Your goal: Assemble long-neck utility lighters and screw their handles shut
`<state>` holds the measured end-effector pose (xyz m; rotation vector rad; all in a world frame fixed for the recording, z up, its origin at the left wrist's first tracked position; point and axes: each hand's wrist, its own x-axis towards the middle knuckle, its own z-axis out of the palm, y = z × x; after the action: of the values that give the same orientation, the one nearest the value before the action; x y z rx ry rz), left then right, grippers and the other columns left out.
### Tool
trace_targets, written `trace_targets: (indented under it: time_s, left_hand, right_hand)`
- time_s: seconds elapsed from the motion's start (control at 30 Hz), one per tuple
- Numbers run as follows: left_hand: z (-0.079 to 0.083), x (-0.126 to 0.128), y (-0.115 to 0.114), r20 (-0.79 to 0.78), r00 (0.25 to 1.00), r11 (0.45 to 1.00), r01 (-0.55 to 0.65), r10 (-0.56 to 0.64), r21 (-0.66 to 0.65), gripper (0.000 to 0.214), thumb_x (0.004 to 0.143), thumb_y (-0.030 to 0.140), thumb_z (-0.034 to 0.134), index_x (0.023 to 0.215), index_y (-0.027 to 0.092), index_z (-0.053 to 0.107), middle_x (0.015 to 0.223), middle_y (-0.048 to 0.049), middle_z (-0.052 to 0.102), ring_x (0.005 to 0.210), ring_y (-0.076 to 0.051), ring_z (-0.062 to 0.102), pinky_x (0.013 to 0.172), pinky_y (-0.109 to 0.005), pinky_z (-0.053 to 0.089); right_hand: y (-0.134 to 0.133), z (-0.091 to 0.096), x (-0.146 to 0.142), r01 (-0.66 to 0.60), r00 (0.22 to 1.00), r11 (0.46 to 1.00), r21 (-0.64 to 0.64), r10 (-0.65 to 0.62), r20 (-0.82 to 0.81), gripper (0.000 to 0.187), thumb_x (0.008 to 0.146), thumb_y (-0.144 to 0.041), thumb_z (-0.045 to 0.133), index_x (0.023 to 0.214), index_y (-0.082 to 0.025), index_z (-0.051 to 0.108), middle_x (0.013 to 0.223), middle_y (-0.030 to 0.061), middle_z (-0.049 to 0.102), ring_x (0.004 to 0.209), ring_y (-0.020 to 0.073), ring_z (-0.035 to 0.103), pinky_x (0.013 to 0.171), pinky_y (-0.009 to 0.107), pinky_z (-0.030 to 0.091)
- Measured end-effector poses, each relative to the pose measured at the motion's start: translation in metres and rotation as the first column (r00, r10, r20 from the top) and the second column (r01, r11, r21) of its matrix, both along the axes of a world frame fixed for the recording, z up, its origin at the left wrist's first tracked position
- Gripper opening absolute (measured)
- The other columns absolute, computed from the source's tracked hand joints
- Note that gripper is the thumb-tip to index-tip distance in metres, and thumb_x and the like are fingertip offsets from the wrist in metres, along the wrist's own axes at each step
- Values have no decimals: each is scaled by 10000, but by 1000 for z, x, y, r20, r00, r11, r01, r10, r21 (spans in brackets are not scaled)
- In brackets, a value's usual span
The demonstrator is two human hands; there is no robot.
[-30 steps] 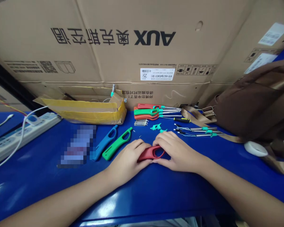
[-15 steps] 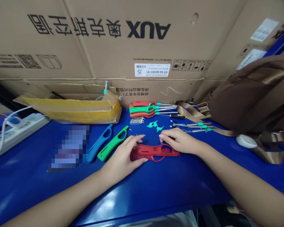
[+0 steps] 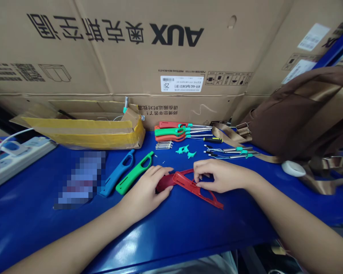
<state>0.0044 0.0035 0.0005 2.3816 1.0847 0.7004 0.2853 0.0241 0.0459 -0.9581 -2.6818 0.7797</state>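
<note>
My left hand (image 3: 153,186) has its thumb and fingers closed around the handle end of a red lighter shell half (image 3: 165,183). A second red lighter shell half (image 3: 185,183) lies slanted across the first, its looped end pointing toward the near right. The curled fingers of my right hand (image 3: 217,175) pinch this second half near its middle and partly cover both pieces. Left of my left hand lie a green lighter shell (image 3: 131,178) and a blue lighter shell (image 3: 116,177). Small teal plastic parts (image 3: 183,149) sit beyond the hands.
Assembled-looking lighters (image 3: 170,132) are stacked at the back, beside small metal parts (image 3: 163,145) and a screwdriver (image 3: 213,140). Metal lighter tubes with wires (image 3: 240,152) lie at right. A taped carton (image 3: 82,133), power strip (image 3: 20,158) and brown bag (image 3: 297,114) border the table.
The upper red shell half has swung from lying along the other half to a slant, its looped end now nearer me. My right hand has moved down onto it. My left hand keeps its hold.
</note>
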Motion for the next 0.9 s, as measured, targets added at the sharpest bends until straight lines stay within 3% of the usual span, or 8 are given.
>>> trace_targets:
  time_s: [0.23, 0.5, 0.7, 0.9]
  left_hand:
    - [-8, -2, 2, 47, 999, 1000, -18, 18, 15, 369, 955, 160, 620, 1322, 191, 597, 1260, -97, 685, 1183, -242, 639, 1045, -438, 535]
    - [5, 1, -1, 69, 998, 998, 3, -7, 58, 359, 950, 158, 555, 1302, 226, 584, 1305, -76, 622, 1223, -211, 613, 1079, -391, 519]
    - [15, -10, 3, -156, 979, 963, -87, 130, 255, 296, 966, 212, 523, 1247, 200, 617, 1234, -92, 672, 1189, -279, 598, 1039, -481, 520]
    - [23, -20, 12, -443, 821, 900, -180, 360, 397, 255, 962, 205, 494, 1139, 162, 672, 1215, -142, 675, 1115, -365, 616, 907, -531, 556]
  right_hand:
    - [-1, -1, -5, -62, 998, 998, -14, 61, -24, 80, 946, -220, 681, 929, -197, 756, 923, 19, 640, 832, 139, 628, 765, 257, 491]
    - [-2, -8, -10, -33, 999, 999, 43, 35, -36, 155, 954, -182, 638, 1034, -225, 763, 995, 31, 669, 873, 152, 646, 804, 283, 511]
    - [1, -3, 0, 12, 1000, 997, 72, -12, -3, 193, 904, -218, 691, 1092, -232, 734, 1066, 39, 679, 934, 174, 651, 840, 310, 524]
    - [1, -5, 1, 67, 997, 993, 98, -70, 30, 174, 906, -226, 684, 1077, -242, 705, 1156, 48, 646, 957, 183, 658, 814, 309, 529]
